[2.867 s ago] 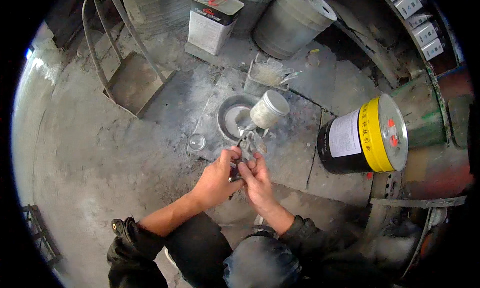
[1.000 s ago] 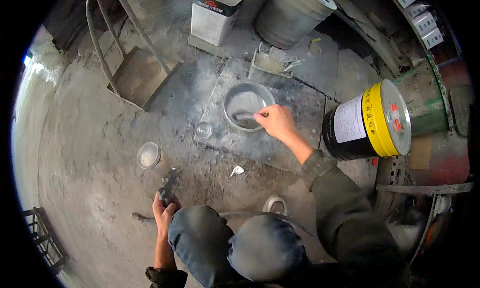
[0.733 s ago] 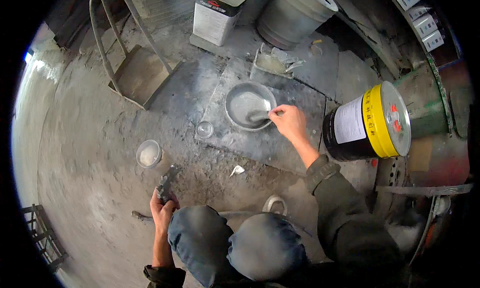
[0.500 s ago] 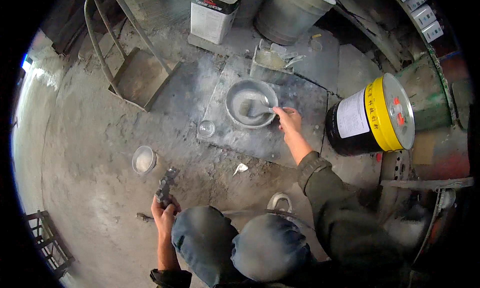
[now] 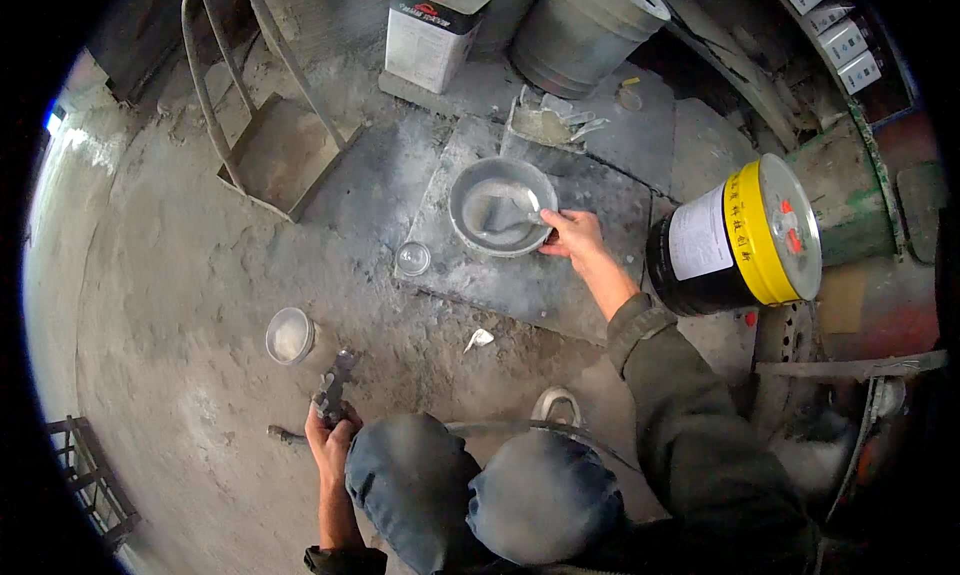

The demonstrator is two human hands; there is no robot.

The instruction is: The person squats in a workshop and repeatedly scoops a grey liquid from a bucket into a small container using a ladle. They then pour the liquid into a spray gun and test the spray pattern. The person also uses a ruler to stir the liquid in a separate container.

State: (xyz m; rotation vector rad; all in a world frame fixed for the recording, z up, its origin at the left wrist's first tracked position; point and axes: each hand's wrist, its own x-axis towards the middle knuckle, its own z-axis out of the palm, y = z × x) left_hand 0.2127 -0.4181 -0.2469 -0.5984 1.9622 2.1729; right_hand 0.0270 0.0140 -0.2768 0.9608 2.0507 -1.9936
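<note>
My right hand (image 5: pixel 575 239) is closed around the handle of a flat brush (image 5: pixel 512 217) at the right rim of a round grey basin (image 5: pixel 463 237). The brush head lies inside the basin, close to a pale wet-looking patch. Low on the left, my left hand (image 5: pixel 332 439) grips a dark grey, irregular part (image 5: pixel 332 387), held upright beside my left knee; its exact kind is unclear. A small clear tub (image 5: pixel 290 335) with whitish contents sits on the floor just beyond that part. By the basin's lower left lies a small clear round dish or lid (image 5: pixel 413 259).
Behind the basin stands an open rectangular container (image 5: pixel 545 125) with pale contents. A black and yellow drum (image 5: pixel 735 235) stands to the right. Farther back are a white can (image 5: pixel 432 40) and a grey drum (image 5: pixel 588 35). A hand trolley (image 5: pixel 275 160) stands at the far left.
My right hand has shifted slightly right and lower at the basin's rim, and the brush head has turned within it. My left hand still grips the grey part, slightly lower.
</note>
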